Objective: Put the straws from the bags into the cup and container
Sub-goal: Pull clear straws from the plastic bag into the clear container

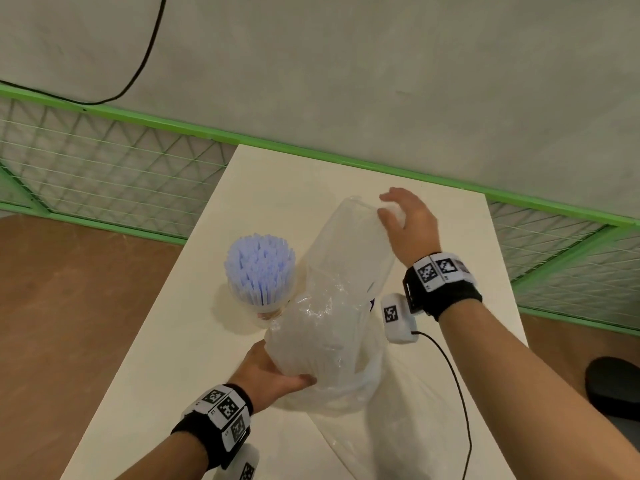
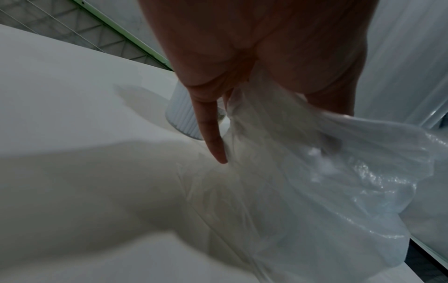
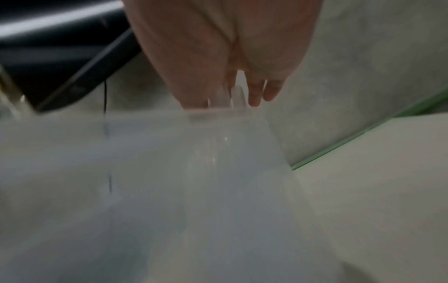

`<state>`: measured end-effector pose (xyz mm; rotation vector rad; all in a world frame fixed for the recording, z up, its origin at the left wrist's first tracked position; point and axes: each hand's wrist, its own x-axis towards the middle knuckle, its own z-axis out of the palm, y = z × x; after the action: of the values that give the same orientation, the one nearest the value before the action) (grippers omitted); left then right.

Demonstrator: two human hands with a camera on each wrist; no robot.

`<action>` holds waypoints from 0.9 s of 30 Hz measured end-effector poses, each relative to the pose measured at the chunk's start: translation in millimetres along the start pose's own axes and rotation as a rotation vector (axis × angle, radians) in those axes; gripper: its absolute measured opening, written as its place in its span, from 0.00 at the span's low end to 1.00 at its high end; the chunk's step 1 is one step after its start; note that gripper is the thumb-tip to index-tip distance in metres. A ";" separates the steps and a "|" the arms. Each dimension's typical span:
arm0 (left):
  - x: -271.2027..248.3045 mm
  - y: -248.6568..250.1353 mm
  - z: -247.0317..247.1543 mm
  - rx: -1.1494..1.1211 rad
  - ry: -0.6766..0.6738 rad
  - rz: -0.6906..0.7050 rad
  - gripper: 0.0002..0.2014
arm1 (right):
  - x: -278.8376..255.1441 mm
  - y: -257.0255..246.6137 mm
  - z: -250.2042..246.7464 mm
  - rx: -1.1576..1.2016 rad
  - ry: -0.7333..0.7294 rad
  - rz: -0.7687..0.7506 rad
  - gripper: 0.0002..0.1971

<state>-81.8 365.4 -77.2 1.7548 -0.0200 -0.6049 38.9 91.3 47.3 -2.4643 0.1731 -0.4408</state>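
Observation:
A cup (image 1: 260, 271) packed with pale blue-white straws stands upright on the white table (image 1: 166, 358), left of centre; its ribbed side shows in the left wrist view (image 2: 180, 116). Just right of it a clear plastic bag (image 1: 332, 323) is held up off the table. My left hand (image 1: 273, 372) grips the bag's crumpled near end (image 2: 315, 172). My right hand (image 1: 405, 223) pinches the bag's far end between thumb and fingers, blurred in the right wrist view (image 3: 194, 172). I cannot tell whether straws are inside the bag. No other container is visible.
A second clear bag (image 1: 388, 431) lies flat on the table near the front. A green mesh fence (image 1: 104, 174) runs behind the table. A black cable (image 1: 460, 393) trails from my right wrist. A black object (image 1: 613, 386) sits off the table's right edge.

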 end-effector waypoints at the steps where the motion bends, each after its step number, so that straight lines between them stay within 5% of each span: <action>1: 0.1 -0.8 -0.1 0.009 0.002 -0.004 0.38 | 0.5 6.5 5.9 -0.112 -0.131 -0.018 0.18; 3: 0.1 -1.0 -0.2 0.023 0.008 -0.005 0.38 | 1.6 9.4 10.0 -0.220 -0.301 0.004 0.24; 10: -0.6 2.1 -0.5 0.035 0.008 -0.003 0.36 | 4.3 -1.6 13.5 -0.661 -0.546 -0.160 0.39; 13: -0.8 0.8 -0.4 0.026 0.007 -0.009 0.34 | 5.3 -5.2 7.6 -0.602 -0.579 -0.163 0.38; 15: -1.1 0.3 -0.3 0.027 0.002 -0.012 0.33 | 7.6 -2.6 -6.3 -0.323 -0.440 -0.152 0.32; 17: -1.0 -0.5 -0.3 0.031 0.000 -0.011 0.32 | 10.9 11.5 -24.3 -0.067 -0.114 -0.139 0.25; 20: -0.5 0.2 0.1 0.020 0.007 -0.018 0.33 | 11.7 48.1 -44.6 0.020 0.231 -0.032 0.20; 23: 0.3 -1.0 1.1 0.004 0.006 -0.029 0.34 | 2.4 92.5 -39.1 -0.097 0.085 0.160 0.27; 27: 0.0 -5.4 0.3 -0.013 0.004 -0.051 0.41 | -19.3 147.6 -4.5 -0.334 -0.415 0.256 0.34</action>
<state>-83.5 366.7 -82.2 1.7480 0.0318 -0.6370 16.5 -24.6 -43.4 -2.7433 0.4080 0.2292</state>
